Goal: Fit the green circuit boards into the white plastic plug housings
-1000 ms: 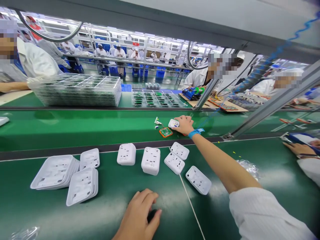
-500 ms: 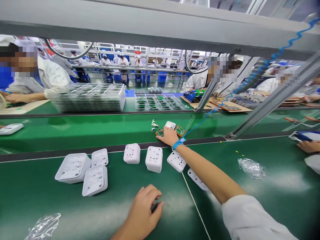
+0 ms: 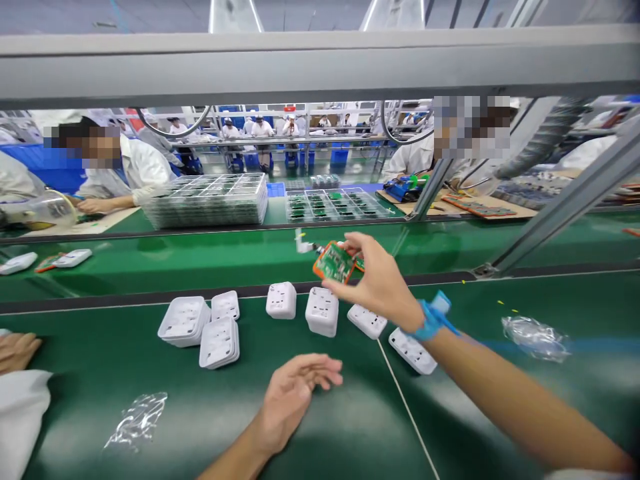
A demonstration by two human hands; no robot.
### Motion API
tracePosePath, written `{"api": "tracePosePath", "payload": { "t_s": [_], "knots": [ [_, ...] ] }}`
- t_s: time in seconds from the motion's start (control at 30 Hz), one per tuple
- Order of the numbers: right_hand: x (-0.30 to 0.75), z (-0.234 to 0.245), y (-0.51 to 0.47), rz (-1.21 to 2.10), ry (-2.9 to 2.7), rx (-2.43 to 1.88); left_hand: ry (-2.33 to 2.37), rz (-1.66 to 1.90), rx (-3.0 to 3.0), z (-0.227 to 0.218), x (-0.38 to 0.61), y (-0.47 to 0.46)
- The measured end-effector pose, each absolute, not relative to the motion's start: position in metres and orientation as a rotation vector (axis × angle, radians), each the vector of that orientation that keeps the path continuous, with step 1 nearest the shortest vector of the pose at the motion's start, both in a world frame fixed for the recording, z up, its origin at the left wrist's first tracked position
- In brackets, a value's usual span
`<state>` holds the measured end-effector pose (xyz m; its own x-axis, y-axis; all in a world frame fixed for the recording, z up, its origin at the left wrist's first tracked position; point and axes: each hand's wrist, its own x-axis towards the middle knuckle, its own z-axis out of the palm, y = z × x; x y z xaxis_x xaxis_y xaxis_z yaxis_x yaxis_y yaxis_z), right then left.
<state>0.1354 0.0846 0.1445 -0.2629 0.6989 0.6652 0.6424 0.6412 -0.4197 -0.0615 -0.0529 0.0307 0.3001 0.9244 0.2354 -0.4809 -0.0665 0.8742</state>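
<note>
My right hand [image 3: 376, 280] is raised above the green conveyor belt [image 3: 150, 257] and grips a green circuit board with an orange rim [image 3: 334, 262]; a wire with a small white connector [image 3: 299, 241] hangs from it to the left. A blue strap [image 3: 434, 315] circles that wrist. My left hand [image 3: 295, 390] hovers low over the near green table [image 3: 350, 427], fingers loosely apart and holding nothing. Just beyond it lie several white plastic socket housings [image 3: 321, 310] and stacks of white covers [image 3: 184, 320].
Crumpled clear plastic wrap [image 3: 136, 418] lies at the near left, another piece [image 3: 536, 335] at the right. Stacked clear trays [image 3: 210, 199] and a tray of green boards [image 3: 334, 204] sit across the belt, where other people work. Another person's hand [image 3: 15, 350] rests at the far left.
My right hand has lifted the circuit board off the belt and drawn it back toward me. My left hand has opened and risen slightly. The view has swung to the left.
</note>
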Motion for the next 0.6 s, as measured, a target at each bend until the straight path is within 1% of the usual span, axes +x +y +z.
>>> {"api": "tracePosePath", "payload": {
  "t_s": [0.07, 0.17, 0.27, 0.37, 0.47, 0.53, 0.6],
  "knots": [
    [0.131, 0.140, 0.038, 0.059, -2.040, -0.929, 0.518, 1.324, 0.998, 0.038, -0.055, -0.060],
    [0.126, 0.116, -0.013, 0.091, -2.156, -0.815, 0.592, 1.445, 0.879, 0.046, -0.047, -0.071],
    [0.126, 0.078, -0.044, 0.122, -2.216, -0.873, 0.710, 1.395, 0.793, 0.043, -0.044, -0.076],
    [0.132, 0.040, -0.064, 0.220, -2.248, -1.001, 0.883, 1.278, 0.747, 0.033, -0.045, -0.075],
    [0.140, 0.016, -0.075, 0.365, -2.170, -1.041, 1.030, 1.098, 1.071, 0.025, -0.048, -0.072],
    [0.145, 0.012, -0.075, 0.450, -2.101, -1.045, 1.050, 0.977, 1.413, 0.025, -0.048, -0.070],
    [0.147, 0.016, -0.068, 0.601, -2.089, -1.037, 1.029, 0.891, 1.672, 0.028, -0.046, -0.069]
  ]
}}
